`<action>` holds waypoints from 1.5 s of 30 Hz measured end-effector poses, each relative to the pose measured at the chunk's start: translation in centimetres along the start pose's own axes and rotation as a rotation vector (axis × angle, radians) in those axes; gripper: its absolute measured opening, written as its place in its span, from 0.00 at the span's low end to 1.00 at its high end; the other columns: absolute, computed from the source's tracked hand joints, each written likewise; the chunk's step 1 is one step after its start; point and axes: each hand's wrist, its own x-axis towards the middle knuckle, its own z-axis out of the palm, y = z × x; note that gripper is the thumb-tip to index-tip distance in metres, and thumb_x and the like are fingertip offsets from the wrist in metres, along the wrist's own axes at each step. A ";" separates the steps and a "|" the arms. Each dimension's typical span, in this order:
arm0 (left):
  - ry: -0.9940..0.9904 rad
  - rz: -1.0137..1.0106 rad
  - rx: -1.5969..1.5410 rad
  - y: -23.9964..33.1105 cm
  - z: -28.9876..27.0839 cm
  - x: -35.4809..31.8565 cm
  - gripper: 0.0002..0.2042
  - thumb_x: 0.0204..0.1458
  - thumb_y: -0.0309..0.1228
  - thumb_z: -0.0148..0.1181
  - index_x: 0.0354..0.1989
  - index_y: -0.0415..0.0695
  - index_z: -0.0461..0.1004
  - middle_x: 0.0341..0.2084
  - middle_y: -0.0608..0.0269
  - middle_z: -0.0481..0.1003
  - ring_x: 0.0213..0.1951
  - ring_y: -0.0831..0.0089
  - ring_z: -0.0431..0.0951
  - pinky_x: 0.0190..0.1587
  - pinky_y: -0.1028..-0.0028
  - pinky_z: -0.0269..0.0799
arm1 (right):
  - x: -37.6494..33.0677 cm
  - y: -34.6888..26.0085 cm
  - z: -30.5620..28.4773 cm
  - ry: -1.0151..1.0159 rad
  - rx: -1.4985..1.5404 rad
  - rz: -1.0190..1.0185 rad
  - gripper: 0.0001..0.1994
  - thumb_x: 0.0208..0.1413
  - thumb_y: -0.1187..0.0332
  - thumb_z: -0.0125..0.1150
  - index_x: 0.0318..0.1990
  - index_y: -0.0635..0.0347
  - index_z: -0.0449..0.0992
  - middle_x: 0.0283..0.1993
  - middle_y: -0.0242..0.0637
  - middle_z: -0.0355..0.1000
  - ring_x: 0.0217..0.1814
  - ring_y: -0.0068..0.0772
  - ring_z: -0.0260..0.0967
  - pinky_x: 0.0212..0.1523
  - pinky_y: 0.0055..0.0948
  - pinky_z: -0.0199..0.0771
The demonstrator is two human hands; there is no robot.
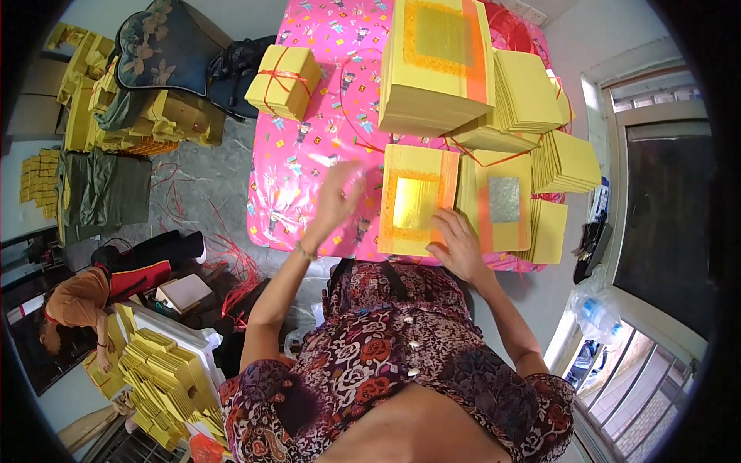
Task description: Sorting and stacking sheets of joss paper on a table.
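My left hand (336, 202) hovers blurred above the pink patterned tablecloth (309, 154), fingers apart, holding nothing I can make out. Just to its right lies a stack of yellow paper sheets with a gold foil square (415, 202). My right hand (458, 247) rests on the stack's lower right corner, fingers pressing the top sheet. A second stack with a silver foil square (502, 202) lies right beside it.
A tall yellow paper stack (436, 65) and fanned piles (532, 92) fill the table's far side. A tied yellow bundle (283, 81) sits far left. Another person (73, 309) crouches on the floor at left near yellow stacks (158, 378). A window is at right.
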 end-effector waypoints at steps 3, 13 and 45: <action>-0.417 0.187 0.033 4.7 1.6 -1.7 0.26 0.53 0.39 0.62 0.59 0.41 0.68 0.57 0.49 0.68 0.60 0.51 0.66 0.62 0.55 0.61 | 0.4 1.1 0.2 -0.064 -0.054 -0.053 0.32 0.54 0.58 0.63 0.63 0.62 0.62 0.69 0.45 0.56 0.74 0.50 0.46 0.70 0.46 0.51; -0.775 0.210 0.511 8.5 4.2 -3.3 0.60 0.27 0.54 0.74 0.69 0.36 0.50 0.67 0.51 0.55 0.69 0.54 0.53 0.70 0.55 0.47 | 1.2 1.9 2.0 -0.169 -0.243 -0.185 0.49 0.37 0.46 0.73 0.66 0.66 0.59 0.71 0.48 0.52 0.75 0.50 0.43 0.70 0.54 0.43; -0.708 -0.021 -0.053 4.4 4.6 -4.2 0.13 0.56 0.42 0.61 0.39 0.47 0.84 0.71 0.50 0.51 0.72 0.52 0.45 0.71 0.59 0.43 | 4.7 5.7 1.0 -0.469 0.631 0.232 0.15 0.57 0.60 0.65 0.31 0.67 0.81 0.18 0.28 0.67 0.16 0.19 0.65 0.12 0.26 0.70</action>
